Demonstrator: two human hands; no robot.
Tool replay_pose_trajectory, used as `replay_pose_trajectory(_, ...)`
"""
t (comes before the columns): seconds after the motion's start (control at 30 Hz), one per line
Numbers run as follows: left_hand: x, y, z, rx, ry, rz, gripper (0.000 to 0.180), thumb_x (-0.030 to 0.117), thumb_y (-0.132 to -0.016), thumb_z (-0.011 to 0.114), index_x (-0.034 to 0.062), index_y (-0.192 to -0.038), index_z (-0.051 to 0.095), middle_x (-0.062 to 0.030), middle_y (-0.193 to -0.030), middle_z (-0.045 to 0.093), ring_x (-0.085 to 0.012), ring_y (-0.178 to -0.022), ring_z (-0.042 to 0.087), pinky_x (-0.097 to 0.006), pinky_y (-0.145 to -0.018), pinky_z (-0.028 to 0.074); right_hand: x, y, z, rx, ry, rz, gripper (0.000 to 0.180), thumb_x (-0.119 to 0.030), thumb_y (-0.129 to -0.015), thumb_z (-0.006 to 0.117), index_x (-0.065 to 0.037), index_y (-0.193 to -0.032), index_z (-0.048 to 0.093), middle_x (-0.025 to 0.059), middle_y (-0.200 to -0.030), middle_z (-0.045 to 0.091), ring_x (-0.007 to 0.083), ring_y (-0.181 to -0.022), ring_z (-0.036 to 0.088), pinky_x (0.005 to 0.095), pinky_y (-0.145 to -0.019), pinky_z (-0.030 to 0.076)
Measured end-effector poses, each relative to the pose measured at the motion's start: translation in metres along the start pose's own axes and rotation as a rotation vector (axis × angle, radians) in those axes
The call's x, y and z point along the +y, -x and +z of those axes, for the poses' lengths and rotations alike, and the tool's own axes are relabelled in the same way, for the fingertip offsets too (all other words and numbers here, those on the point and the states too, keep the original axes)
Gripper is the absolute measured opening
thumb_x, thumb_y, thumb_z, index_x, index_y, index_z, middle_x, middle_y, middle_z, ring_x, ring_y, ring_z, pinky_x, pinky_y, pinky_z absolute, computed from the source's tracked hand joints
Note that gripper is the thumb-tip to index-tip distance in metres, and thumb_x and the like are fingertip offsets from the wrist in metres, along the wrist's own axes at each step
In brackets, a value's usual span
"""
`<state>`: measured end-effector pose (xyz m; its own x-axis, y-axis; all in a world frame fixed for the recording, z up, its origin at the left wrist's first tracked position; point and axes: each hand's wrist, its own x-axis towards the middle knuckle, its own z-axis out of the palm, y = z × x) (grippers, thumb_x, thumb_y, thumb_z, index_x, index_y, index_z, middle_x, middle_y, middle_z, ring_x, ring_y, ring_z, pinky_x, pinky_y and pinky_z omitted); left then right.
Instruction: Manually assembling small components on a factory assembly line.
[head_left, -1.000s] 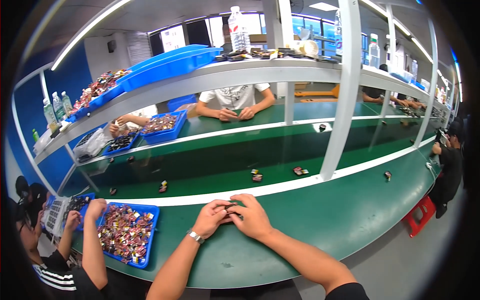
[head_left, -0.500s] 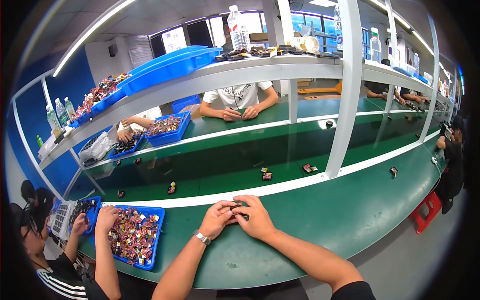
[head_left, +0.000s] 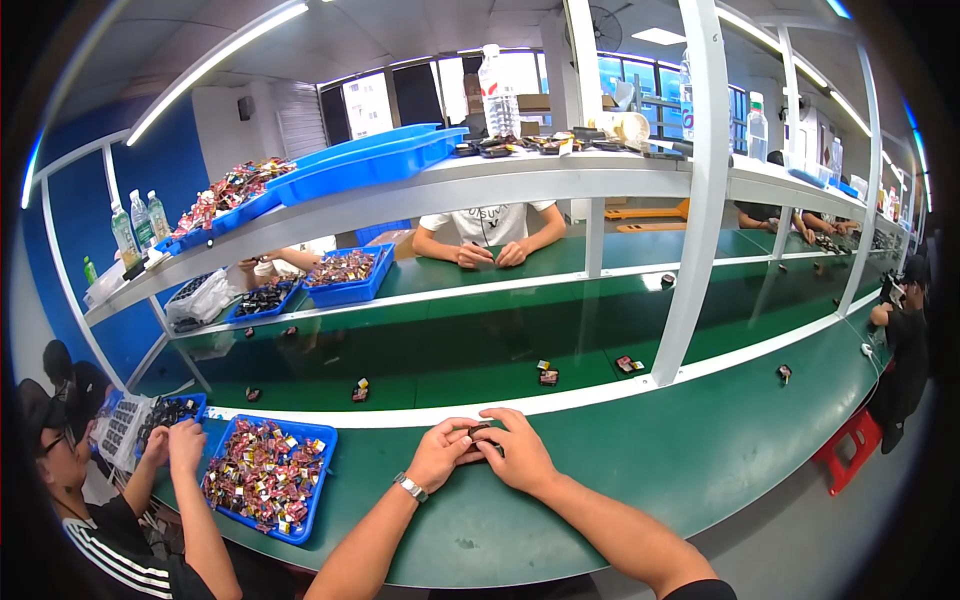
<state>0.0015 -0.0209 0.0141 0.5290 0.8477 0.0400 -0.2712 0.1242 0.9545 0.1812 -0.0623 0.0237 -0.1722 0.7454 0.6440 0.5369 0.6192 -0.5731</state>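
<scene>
Small dark part (head_left: 480, 434), pinched between left hand (head_left: 442, 453) and right hand (head_left: 520, 460) over green worktop (head_left: 640, 470); may slip free if either pinch loosens.

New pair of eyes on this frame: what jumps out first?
The long green workbench fills the view, and at its near edge the person's left hand and right hand meet around a small dark part. Just left sits a blue tray heaped with colourful small parts, a neighbour's hand beside it. Above, a white shelf carries more blue trays and water bottles.
</scene>
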Motion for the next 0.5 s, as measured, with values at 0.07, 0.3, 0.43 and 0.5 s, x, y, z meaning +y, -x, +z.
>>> replay_pose_trajectory(0.07,0.0022,-0.0002,0.0028,0.007,0.017,-0.002,0.026,-0.002,-0.099,0.044,-0.0022,-0.125,0.047,-0.0165,-0.119,0.061,-0.0233,-0.111,0.062,-0.038,-0.098,0.055,-0.0034,-0.0021,0.0015,0.107,0.042,-0.032,0.014,-0.007,-0.080,0.069,-0.006,-0.093,0.069,0.0086,-0.115,0.060,0.0296,-0.108,0.056,0.0387,-0.089,0.049)
replay_pose_trajectory(0.3,-0.0008,-0.0012,-0.0015,-0.008,0.006,-0.044,0.027,0.005,-0.099,0.049,0.0018,-0.126,0.048,-0.0123,-0.120,0.062,-0.0204,-0.110,0.062,-0.038,-0.096,0.055,-0.0033,-0.0029,0.0052,0.167,0.212,-0.118,0.012,-0.006,-0.078,0.070,-0.007,-0.090,0.068,0.0039,-0.092,0.061,0.0232,-0.085,0.061,0.0350,-0.069,0.053)
replay_pose_trajectory(0.43,-0.0008,-0.0018,-0.0030,-0.005,0.002,-0.042,0.027,0.004,-0.099,0.048,0.0019,-0.126,0.048,-0.0120,-0.120,0.061,-0.0201,-0.110,0.062,-0.037,-0.095,0.055,-0.0029,-0.0029,0.0066,0.158,0.228,-0.121,0.013,-0.006,-0.078,0.070,-0.007,-0.091,0.068,0.0035,-0.091,0.060,0.0220,-0.085,0.060,0.0342,-0.067,0.053)
replay_pose_trajectory(0.5,-0.0014,-0.0021,-0.0036,-0.001,0.002,-0.052,0.027,0.003,-0.099,0.048,0.0021,-0.126,0.048,-0.0116,-0.120,0.061,-0.0199,-0.110,0.062,-0.036,-0.093,0.056,-0.0034,-0.0033,0.0058,0.139,0.245,-0.140,0.012,-0.007,-0.079,0.070,-0.007,-0.091,0.069,0.0034,-0.091,0.060,0.0217,-0.086,0.060,0.0338,-0.068,0.054)
